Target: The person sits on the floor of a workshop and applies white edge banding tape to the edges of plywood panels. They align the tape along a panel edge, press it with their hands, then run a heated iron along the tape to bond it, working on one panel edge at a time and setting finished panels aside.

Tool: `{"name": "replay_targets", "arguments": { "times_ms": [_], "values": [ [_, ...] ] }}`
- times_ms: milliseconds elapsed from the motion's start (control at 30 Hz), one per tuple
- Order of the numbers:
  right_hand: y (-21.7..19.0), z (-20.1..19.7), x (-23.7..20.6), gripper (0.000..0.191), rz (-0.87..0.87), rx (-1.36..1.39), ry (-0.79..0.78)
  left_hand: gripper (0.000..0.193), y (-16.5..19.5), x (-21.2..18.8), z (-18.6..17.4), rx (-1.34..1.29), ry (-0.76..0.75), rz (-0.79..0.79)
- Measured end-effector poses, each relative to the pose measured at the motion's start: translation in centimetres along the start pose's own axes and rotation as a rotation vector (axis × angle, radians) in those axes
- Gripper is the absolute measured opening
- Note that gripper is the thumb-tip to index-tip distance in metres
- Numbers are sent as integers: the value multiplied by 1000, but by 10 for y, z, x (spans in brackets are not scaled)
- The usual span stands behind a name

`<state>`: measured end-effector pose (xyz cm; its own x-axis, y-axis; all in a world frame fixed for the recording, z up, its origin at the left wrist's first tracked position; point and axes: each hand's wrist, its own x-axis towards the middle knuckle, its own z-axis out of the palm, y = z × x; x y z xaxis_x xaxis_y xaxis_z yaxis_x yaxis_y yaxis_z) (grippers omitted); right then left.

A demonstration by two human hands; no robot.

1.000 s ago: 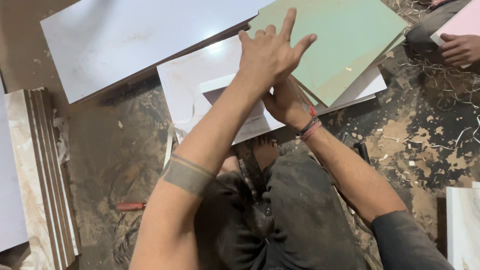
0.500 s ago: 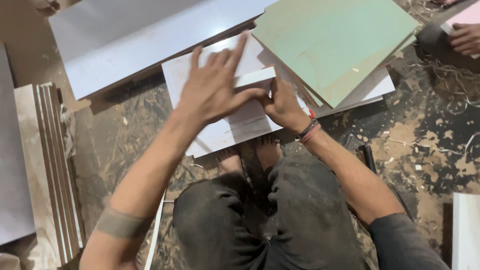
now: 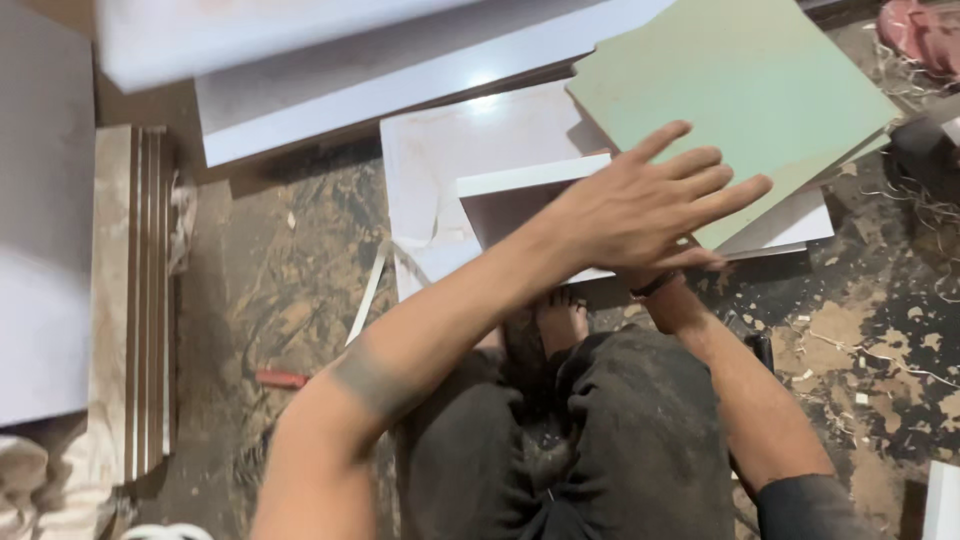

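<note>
White laminate strip (image 3: 520, 200) lies flat on the larger white sheet (image 3: 450, 160), beside the green board (image 3: 740, 90), in front of my knees. My left hand (image 3: 640, 205) hovers over it, fingers straight and slightly spread. My right hand (image 3: 655, 280) sits beneath it, mostly hidden; I cannot tell its fingers. I judge the strip light, thin, stiff but snappable, best gripped along its long edges.
</note>
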<state>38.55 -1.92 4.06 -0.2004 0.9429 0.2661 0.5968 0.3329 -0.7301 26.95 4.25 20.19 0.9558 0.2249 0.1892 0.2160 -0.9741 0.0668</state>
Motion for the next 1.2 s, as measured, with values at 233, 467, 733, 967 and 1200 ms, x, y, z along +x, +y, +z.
{"name": "replay_targets", "arguments": {
  "times_ms": [233,467,733,967,1200],
  "values": [
    [-47,5,40,47,-93,225,130,109,-48,-118,-66,35,23,-427],
    [-105,-47,52,41,123,851,-56,96,-42,-127,-65,-23,80,-526],
    [-121,-79,64,37,378,1114,-114,93,-44,-128,-64,-76,191,-507],
    [-108,-75,63,36,410,1264,-176,90,-41,-130,-62,-145,220,-541],
    [-123,-99,56,30,527,864,9,88,-38,-130,-67,-124,246,-522]
  ]
}}
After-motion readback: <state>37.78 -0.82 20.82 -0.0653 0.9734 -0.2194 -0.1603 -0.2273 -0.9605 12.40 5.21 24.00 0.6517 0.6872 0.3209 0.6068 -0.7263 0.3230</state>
